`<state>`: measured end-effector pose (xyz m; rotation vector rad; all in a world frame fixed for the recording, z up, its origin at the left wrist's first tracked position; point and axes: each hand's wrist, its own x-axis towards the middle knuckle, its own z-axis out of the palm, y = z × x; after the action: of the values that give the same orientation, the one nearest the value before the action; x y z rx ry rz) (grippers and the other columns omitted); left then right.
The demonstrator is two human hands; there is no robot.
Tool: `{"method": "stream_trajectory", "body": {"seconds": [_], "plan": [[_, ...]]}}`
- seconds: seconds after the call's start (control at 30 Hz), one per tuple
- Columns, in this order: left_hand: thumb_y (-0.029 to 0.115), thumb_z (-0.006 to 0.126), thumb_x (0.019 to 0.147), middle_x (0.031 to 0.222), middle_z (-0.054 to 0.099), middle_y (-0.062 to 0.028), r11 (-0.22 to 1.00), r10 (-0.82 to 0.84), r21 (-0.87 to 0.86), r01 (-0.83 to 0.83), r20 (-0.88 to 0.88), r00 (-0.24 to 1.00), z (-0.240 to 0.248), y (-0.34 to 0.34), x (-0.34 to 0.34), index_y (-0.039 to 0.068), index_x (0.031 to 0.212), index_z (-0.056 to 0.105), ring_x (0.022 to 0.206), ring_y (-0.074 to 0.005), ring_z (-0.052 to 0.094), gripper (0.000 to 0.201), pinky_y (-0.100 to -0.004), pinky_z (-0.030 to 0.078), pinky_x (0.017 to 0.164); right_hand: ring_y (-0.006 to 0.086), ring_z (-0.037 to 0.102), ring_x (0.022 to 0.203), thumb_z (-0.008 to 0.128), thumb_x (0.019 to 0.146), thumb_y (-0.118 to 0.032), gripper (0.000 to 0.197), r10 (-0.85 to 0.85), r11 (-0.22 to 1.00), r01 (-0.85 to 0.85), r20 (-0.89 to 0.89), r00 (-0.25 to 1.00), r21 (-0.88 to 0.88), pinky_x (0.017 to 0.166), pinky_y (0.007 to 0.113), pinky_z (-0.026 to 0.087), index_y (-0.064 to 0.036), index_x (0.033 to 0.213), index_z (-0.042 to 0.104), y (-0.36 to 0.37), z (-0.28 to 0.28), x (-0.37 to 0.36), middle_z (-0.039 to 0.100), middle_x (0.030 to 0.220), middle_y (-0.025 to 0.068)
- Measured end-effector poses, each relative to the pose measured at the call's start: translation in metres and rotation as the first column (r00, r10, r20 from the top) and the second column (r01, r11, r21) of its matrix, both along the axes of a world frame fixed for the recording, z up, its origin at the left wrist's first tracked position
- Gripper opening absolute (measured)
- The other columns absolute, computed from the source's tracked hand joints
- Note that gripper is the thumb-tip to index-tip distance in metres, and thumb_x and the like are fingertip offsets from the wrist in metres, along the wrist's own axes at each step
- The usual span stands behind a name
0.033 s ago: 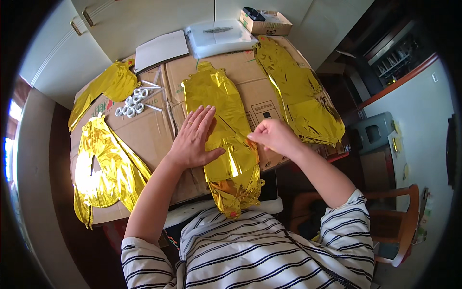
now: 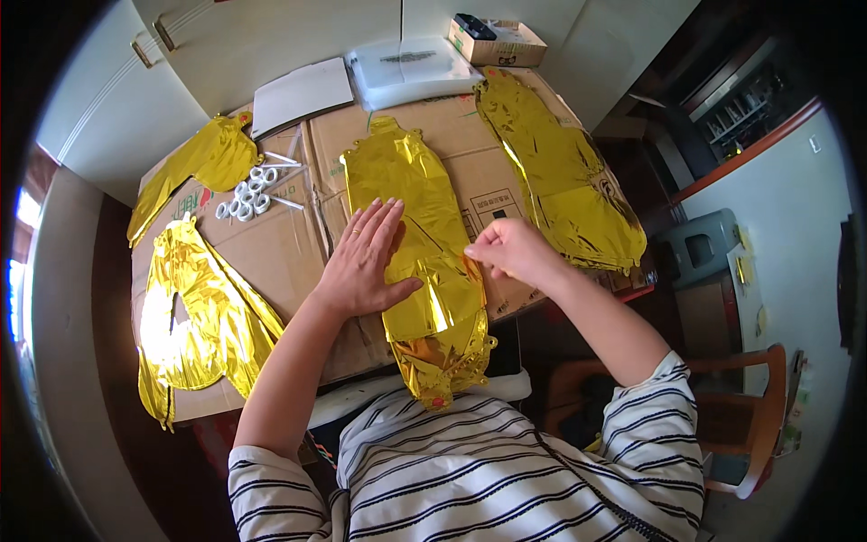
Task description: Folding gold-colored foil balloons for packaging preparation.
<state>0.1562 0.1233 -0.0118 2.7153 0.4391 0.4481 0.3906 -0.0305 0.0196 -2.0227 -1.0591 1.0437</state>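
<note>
A flat, uninflated gold foil balloon [image 2: 411, 194] lies lengthwise in front of me, its near end hanging past the table edge toward my striped shirt. My left hand [image 2: 366, 262] rests on its left side, palm down, fingers stretched out and thumb pointing right. At the balloon's right edge my right hand [image 2: 508, 251] is closed in a pinch, thumb and fingertips on the orange-tinted foil there. More flat gold foil balloons lie around: one at the far left [image 2: 203, 163], a shiny one at the near left [image 2: 203, 307], and a long one on the right [image 2: 564, 181].
Flattened cardboard [image 2: 280, 235] covers the table. Several small white rolls [image 2: 244, 199] and thin white sticks [image 2: 284, 200] sit at the left. Along the back are a white board [image 2: 302, 95], a clear plastic pack [image 2: 411, 72] and an open carton [image 2: 510, 45]. A wooden chair [image 2: 768, 406] stands at right.
</note>
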Motion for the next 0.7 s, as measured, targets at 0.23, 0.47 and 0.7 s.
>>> {"method": "stream_trajectory", "body": {"seconds": [0.23, 0.47, 0.7], "plan": [[0.051, 0.076, 0.078, 0.156, 0.037, -0.0220, 1.000, -0.002, 0.006, 0.002, 0.014, 1.000, -0.004, 0.001, 0.001, 0.001, 0.158, 0.022, 0.149, -0.0382, 0.030, 0.108, -0.0502, 0.020, 0.125, 0.0135, 0.061, 0.053, 0.080, 0.085, -0.024, 0.029, -0.092, 0.984, 0.065, -0.168, 0.981, -0.164, 0.047, 0.026, 0.048, 0.0031, 0.090, 0.070, 0.030, 0.002, 0.009, 0.067, 0.073, 0.0086], [0.048, 0.078, 0.077, 0.155, 0.039, -0.0237, 1.000, -0.006, -0.012, 0.007, 0.067, 0.998, -0.005, 0.001, 0.000, 0.001, 0.158, 0.023, 0.148, -0.0397, 0.033, 0.109, -0.0504, 0.022, 0.124, 0.0140, 0.058, 0.047, 0.080, 0.084, -0.022, 0.027, -0.108, 0.975, 0.069, -0.180, 0.978, -0.212, 0.043, 0.027, 0.043, 0.0027, 0.085, 0.070, 0.039, 0.011, 0.002, 0.064, 0.066, 0.0073], [0.049, 0.078, 0.077, 0.156, 0.038, -0.0232, 1.000, -0.001, -0.013, 0.002, 0.065, 0.998, -0.005, 0.001, -0.002, 0.001, 0.159, 0.022, 0.148, -0.0394, 0.032, 0.110, -0.0505, 0.022, 0.124, 0.0145, 0.059, 0.053, 0.080, 0.084, -0.021, 0.025, -0.104, 0.989, 0.084, -0.162, 0.981, -0.123, 0.047, 0.029, 0.044, 0.0007, 0.083, 0.068, 0.033, 0.005, -0.007, 0.065, 0.073, 0.0077]]}}
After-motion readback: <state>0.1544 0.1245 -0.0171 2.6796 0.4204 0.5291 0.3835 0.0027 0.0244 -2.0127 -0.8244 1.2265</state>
